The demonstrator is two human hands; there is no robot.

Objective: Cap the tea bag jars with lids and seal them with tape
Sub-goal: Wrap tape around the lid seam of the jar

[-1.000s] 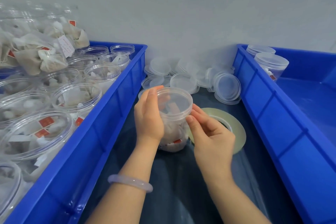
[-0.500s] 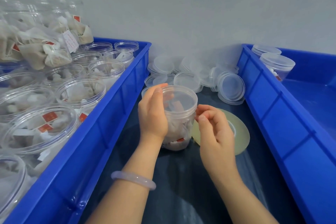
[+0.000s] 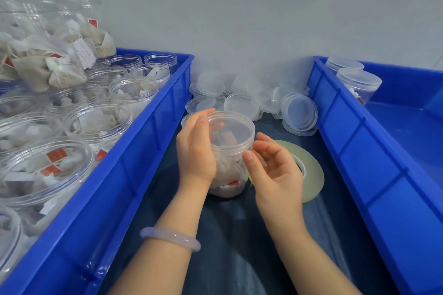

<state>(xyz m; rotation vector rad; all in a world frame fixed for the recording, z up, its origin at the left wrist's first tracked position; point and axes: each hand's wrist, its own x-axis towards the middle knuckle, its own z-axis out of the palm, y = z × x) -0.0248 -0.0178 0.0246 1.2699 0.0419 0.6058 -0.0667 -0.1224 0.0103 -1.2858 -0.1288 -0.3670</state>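
Note:
A clear tea bag jar (image 3: 227, 165) with its lid (image 3: 231, 127) on stands on the dark surface between two blue bins. My left hand (image 3: 196, 151) grips the jar from the left, fingers curled over the lid's rim. My right hand (image 3: 275, 170) is at the jar's right side, palm up and fingers loosely spread, its thumb tip touching the wall just under the lid. A flat roll of clear tape (image 3: 314, 175) lies behind my right hand, partly hidden by it.
A pile of loose clear lids (image 3: 299, 115) lies against the wall behind the jar. The left blue bin (image 3: 134, 146) holds several open jars (image 3: 100, 122) and loose tea bags (image 3: 48, 67). The right blue bin (image 3: 359, 151) holds two capped jars (image 3: 358, 83) at its far end.
My right hand has gone from pinching at the lid's rim to lying open with only the thumb on the jar's side. My left hand has kept its grip on the jar.

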